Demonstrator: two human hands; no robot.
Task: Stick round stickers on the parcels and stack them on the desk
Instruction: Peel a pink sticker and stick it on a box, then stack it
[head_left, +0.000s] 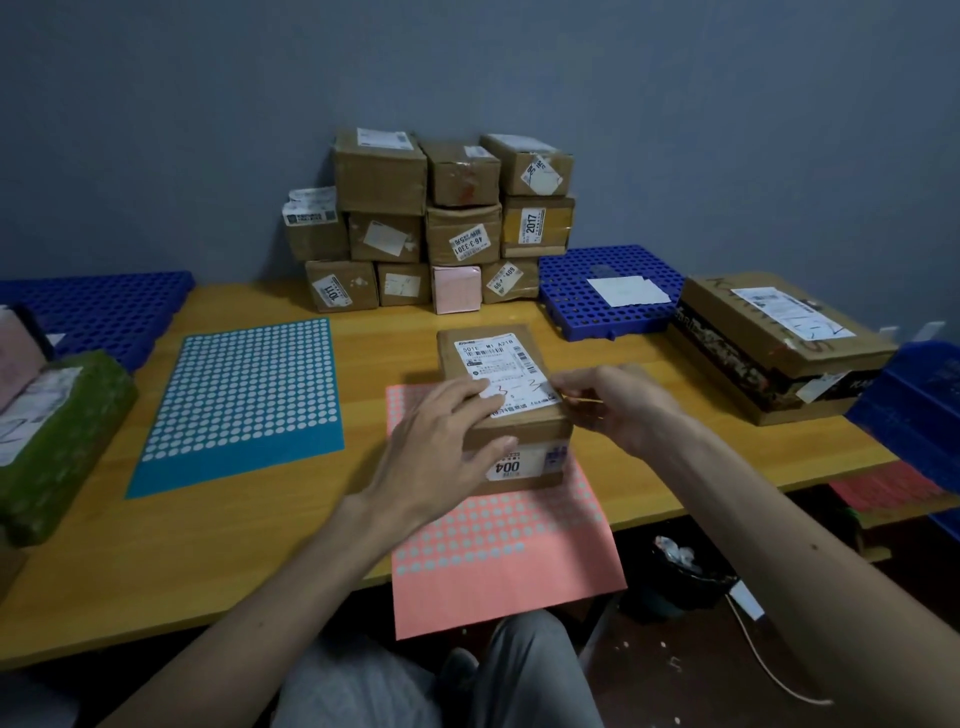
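Your grey-trousered knees (530, 670) sit lowest in view, under the near edge of the wooden desk (208, 545), and both bare forearms reach forward to 1 brown parcel (498, 358) at the centre. It stands on a pink sticker sheet (519, 571) whose near end hangs off the desk. Your left hand (441, 431) lies released over the parcel's 7 o'clock corner, fingers flat on the white label, thumb down the front face, bracing it. Your right hand (618, 405) meets the parcel's top at 3 o'clock with its fingertips drawn together. Whether a round sticker sits between them is too small to see, so it cannot be told if that hand grasps anything. This reads as the sticking step for this parcel. The next move calls for pressing the dot flat onto the top, then lifting the parcel with both hands to the stack of parcels (431, 223) at 12 o'clock, 3 tiers against the grey-blue wall (156, 104); set it squarely, since the tiers look uneven. At 9 o'clock lies a blue sticker sheet (239, 395), and at the far left a green-wrapped parcel (57, 431). A blue perforated tray (104, 306) rests at 10 o'clock, a second blue tray (597, 301) at 1 o'clock, a large flat box (769, 343) at 2 o'clock. Under the desk at 5 o'clock stands a black-bagged bin (675, 571).
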